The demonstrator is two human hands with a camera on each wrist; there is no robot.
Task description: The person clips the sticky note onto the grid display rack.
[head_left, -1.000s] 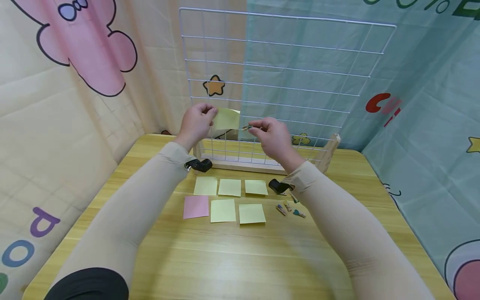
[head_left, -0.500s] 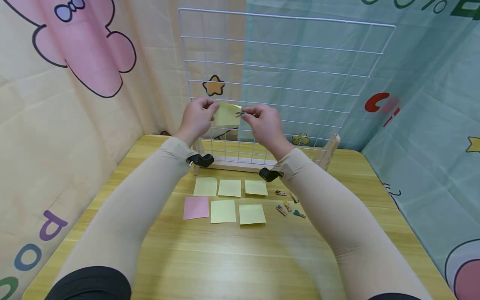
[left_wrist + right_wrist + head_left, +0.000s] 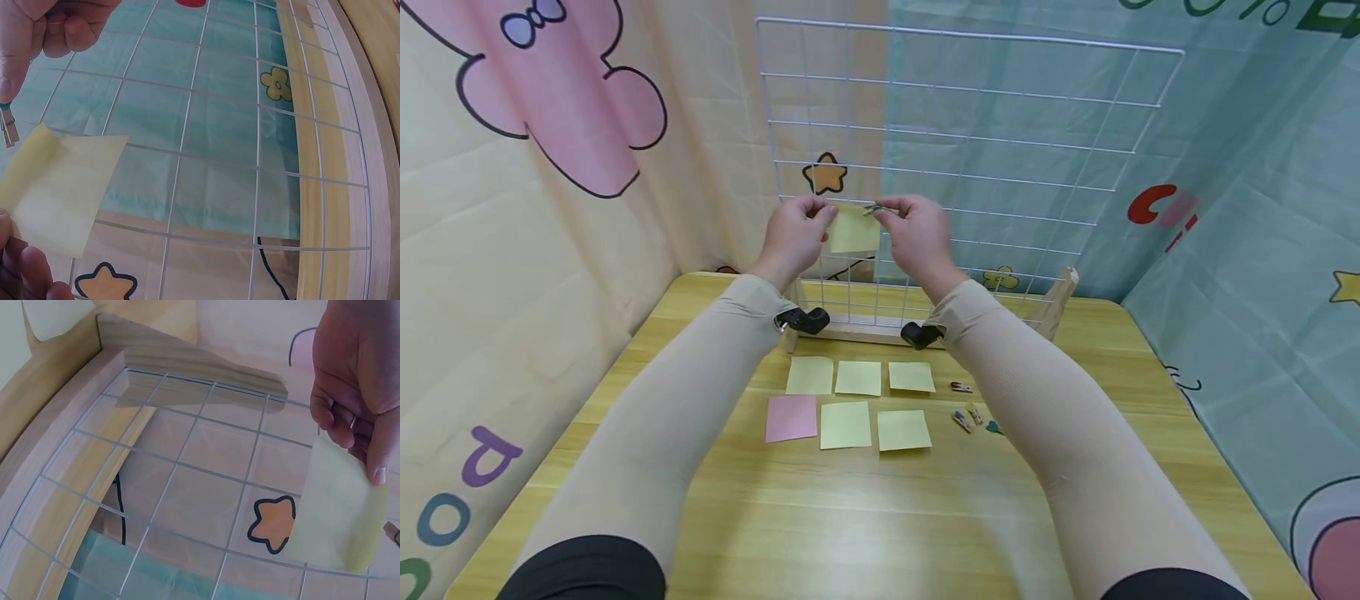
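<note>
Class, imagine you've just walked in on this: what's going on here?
A person's left hand holds a pale yellow note up at a white wire grid. The right hand pinches a small clothespin near the note's upper edge, apparently not yet clipped on. Five more yellow notes and a pink one lie on the table, with other clothespins beside them.

Lettering on cream cloth (image 3: 542, 292), left of and below left hand (image 3: 795, 233): purple letter (image 3: 496, 442), p or d, tilted; blue O (image 3: 466, 518); green ring (image 3: 427, 573), cut by view's edge; on blue cloth (image 3: 1240, 317), right of right hand (image 3: 917, 237): red C (image 3: 1137, 207), adjoining strokes (image 3: 1184, 210) unreadable; above and farther right of same hand: green characters (image 3: 1318, 18), partly cut off, illegible.
</note>
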